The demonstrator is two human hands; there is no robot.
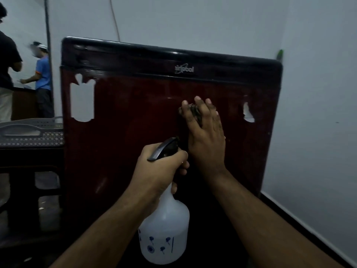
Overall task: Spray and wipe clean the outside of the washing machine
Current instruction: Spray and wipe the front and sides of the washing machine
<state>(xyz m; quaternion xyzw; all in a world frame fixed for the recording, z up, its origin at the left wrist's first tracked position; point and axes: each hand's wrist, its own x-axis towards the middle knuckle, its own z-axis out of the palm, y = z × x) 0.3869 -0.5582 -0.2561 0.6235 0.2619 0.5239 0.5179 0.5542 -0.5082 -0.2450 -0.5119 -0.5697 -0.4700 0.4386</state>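
A dark red washing machine (135, 117) with a black top band fills the middle of the view, its glossy front facing me. My right hand (205, 136) lies flat against the front panel, pressing a dark cloth (194, 110) that shows between the fingers. Below and left of it, my left hand (164, 167) grips the neck of a white spray bottle (166, 235); the black trigger head (163, 148) sticks out above the fist and sits close to the panel. Clear liquid fills the bottle's lower part.
A grey perforated basket (32, 132) sits on a dark stand (29, 171) left of the machine. Two people (42, 74) stand at a counter at the far left. A white wall (318, 113) runs close along the machine's right side.
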